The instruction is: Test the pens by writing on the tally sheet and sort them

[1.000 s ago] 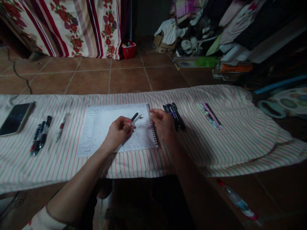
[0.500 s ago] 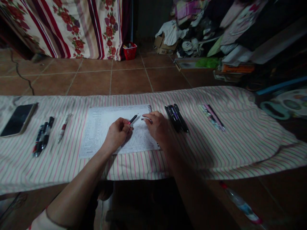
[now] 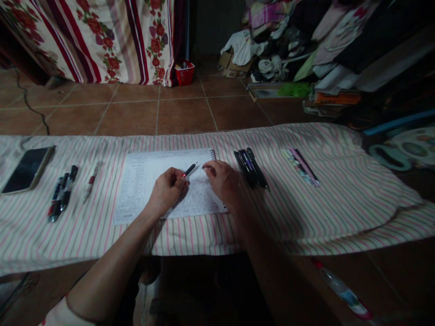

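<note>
A spiral notebook (image 3: 146, 181) with a written page lies open on the striped cloth (image 3: 306, 213). My left hand (image 3: 166, 190) rests on the page, fingers closed round a pen (image 3: 189, 170) whose tip points up and right. My right hand (image 3: 222, 181) sits on the page's right side near the spiral, fingers pinched on a small pale piece, probably the pen's cap. A bundle of dark pens (image 3: 250, 167) lies just right of my right hand.
Farther right lie a few coloured pens (image 3: 301, 166). On the left are a phone (image 3: 27, 168), dark pens (image 3: 63, 192) and a red-and-white pen (image 3: 90, 183). A plastic bottle (image 3: 340, 290) lies on the tiled floor. Clutter (image 3: 288, 45) and a red basket (image 3: 184, 72) stand beyond.
My right hand has come in from the spiral edge onto the page with the small pale piece. The left hand has lowered the pen slightly toward the paper.
</note>
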A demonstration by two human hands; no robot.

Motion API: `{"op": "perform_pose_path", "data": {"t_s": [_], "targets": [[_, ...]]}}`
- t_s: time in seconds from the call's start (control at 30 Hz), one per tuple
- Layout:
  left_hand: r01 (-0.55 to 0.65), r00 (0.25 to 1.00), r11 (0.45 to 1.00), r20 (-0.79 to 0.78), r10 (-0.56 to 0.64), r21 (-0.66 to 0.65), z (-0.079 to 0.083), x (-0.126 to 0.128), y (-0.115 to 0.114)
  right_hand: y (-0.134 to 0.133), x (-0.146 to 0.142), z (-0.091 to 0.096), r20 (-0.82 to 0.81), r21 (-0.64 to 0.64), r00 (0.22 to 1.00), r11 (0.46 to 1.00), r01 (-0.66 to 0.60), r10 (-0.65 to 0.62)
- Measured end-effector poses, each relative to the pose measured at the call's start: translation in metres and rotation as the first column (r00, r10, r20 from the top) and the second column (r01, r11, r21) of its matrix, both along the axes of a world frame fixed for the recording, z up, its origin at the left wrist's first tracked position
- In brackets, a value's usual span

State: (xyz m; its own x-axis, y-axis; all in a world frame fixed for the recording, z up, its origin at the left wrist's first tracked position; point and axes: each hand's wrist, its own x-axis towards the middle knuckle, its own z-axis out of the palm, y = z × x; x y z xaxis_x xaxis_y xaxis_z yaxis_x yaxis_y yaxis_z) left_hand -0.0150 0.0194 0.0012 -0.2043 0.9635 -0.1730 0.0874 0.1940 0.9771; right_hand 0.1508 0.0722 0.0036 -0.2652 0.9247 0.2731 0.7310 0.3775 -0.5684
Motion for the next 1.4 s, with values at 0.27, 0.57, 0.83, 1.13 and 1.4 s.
{"op": "perform_pose_path", "data": {"t_s": [0.27,0.57,0.83,1.13,1.4], "targets": [[0.002,1.0,0.999,-0.011,-0.002,-0.036,0.008,0.003,0.0,-0.001,0.004,0.006,-0.349,-0.216,0.937,0.975,-0.046,-0.033],[0.122,0.975,0.992,-0.187,-0.116,0.022,0.001,-0.001,-0.001,0.005,0.016,-0.007,-0.508,-0.231,0.861,0.968,-0.102,-0.03],[0.183,0.904,0.983,-0.395,-0.163,0.011,-0.001,-0.004,-0.001,0.007,0.018,-0.012,-0.492,-0.239,0.87,0.966,-0.098,-0.033],[0.193,0.842,0.98,-0.506,-0.19,-0.046,0.009,-0.001,-0.003,0.006,0.018,-0.01,-0.525,-0.256,0.851,0.958,-0.131,-0.024],[0.207,0.821,0.977,-0.535,-0.201,-0.05,0.011,0.001,-0.004,0.005,0.017,-0.01,-0.526,-0.262,0.85,0.951,-0.167,0.004]]}}
